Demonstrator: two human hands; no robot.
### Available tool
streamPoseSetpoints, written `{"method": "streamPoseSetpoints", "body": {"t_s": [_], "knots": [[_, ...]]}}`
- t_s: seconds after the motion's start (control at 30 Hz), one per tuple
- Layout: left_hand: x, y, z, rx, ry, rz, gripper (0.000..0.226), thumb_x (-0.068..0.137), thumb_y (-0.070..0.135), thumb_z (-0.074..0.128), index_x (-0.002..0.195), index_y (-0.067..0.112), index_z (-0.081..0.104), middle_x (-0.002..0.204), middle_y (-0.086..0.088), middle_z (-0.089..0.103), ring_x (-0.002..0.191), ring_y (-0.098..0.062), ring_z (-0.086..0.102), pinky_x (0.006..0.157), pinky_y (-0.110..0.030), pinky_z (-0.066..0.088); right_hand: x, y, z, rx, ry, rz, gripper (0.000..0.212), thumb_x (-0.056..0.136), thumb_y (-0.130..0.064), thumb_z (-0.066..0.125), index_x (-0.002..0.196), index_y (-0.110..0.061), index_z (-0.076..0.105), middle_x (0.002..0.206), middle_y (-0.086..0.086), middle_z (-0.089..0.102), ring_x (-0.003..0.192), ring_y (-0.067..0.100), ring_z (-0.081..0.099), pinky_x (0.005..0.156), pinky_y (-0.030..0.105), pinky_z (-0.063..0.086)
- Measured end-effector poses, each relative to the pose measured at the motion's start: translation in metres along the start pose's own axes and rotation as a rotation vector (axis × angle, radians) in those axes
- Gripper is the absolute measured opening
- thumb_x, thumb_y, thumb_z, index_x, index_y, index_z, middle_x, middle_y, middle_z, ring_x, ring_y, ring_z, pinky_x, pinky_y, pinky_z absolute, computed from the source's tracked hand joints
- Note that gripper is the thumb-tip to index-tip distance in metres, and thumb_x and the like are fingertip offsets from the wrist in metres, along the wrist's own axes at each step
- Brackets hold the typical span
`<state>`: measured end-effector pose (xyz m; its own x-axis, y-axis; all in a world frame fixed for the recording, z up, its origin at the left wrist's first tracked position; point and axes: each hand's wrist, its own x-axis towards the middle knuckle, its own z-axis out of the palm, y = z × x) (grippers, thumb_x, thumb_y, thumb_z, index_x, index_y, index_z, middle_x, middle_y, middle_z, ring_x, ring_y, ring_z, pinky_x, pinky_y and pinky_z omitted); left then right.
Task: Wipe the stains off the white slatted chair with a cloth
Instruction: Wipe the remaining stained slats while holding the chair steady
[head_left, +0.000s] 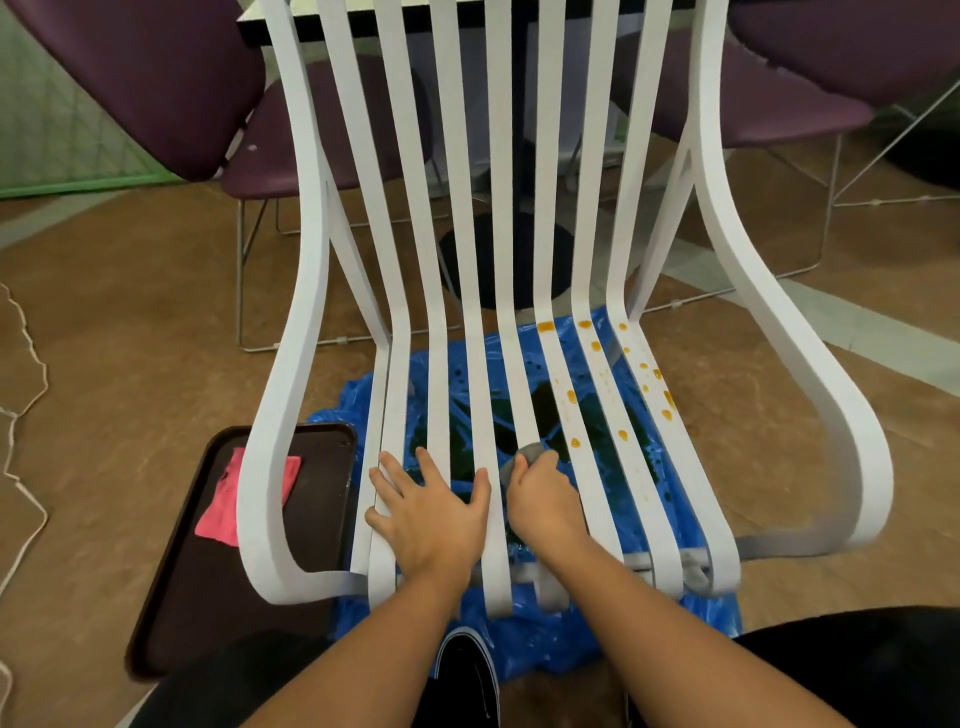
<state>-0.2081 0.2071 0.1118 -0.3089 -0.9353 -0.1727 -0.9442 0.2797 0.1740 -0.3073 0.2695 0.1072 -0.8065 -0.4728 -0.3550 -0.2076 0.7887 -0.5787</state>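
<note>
Head view: a white slatted chair (506, 291) was seen from above and in front, its seat close to the camera and its back rising away.
Left hand (431, 514): it was laid flat on the left-hand seat slats with the fingers spread and straight, apparently to steady the chair.
Right hand (543, 499): it was curled round a small grey cloth (530, 451), which was pressed onto a middle seat slat near the front edge.
Work done: the left and middle slats were seen white and unmarked, so that part was judged finished or never soiled.
Work left: orange stains (571, 397) were scattered in drops and patches over the three right-hand slats, from the fold of the seat towards the front; none was touched by the cloth. Roughly the right third of the seat was judged unwiped.
Under the chair: a crumpled blue plastic sheet (571, 639) was spread on the floor, with dark green wet patches showing between the slats.
Left of the chair: a dark tray (208, 597) was set on the floor, with a pink cloth (223, 499) lying on it.
Room: a brown floor (130, 312) was seen, with purple chairs (156, 78) on thin metal legs and a table edge (249, 23) behind the chair back.
</note>
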Motion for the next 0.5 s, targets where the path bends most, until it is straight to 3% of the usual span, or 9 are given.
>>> {"method": "streamPoseSetpoints", "body": {"t_s": [0.2,0.4,0.5], "knots": [[0.0,0.002,-0.001,0.004,-0.004,-0.003,0.094,0.088,0.082,0.024,0.161,0.022,0.018,0.168,-0.018,0.002,0.154,-0.036,-0.001,0.116,-0.061,0.019,0.049,-0.024,0.002,-0.011,0.086,-0.034,0.041,0.107,-0.042,0.023,0.114,-0.008,0.044,0.094,0.011,0.066,0.078,0.027,0.063,0.061,0.035,0.044],[0.001,0.0,-0.001,0.009,-0.009,-0.009,0.094,0.088,0.082,0.024,0.161,0.023,0.017,0.168,-0.018,0.0,0.154,-0.036,-0.002,0.116,-0.061,0.018,0.061,-0.028,0.001,0.074,0.119,-0.024,0.04,0.108,-0.036,0.022,0.113,-0.006,0.049,0.086,0.006,0.06,0.073,0.023,0.06,0.061,0.036,0.05],[0.0,0.001,-0.001,0.01,-0.008,-0.01,0.094,0.088,0.082,0.024,0.161,0.023,0.019,0.168,-0.018,0.001,0.154,-0.036,-0.001,0.116,-0.061,0.018,0.054,-0.025,0.004,-0.005,0.128,-0.066,0.03,0.107,-0.029,0.032,0.119,-0.006,0.047,0.102,0.012,0.066,0.085,0.026,0.065,0.066,0.035,0.052]]}}
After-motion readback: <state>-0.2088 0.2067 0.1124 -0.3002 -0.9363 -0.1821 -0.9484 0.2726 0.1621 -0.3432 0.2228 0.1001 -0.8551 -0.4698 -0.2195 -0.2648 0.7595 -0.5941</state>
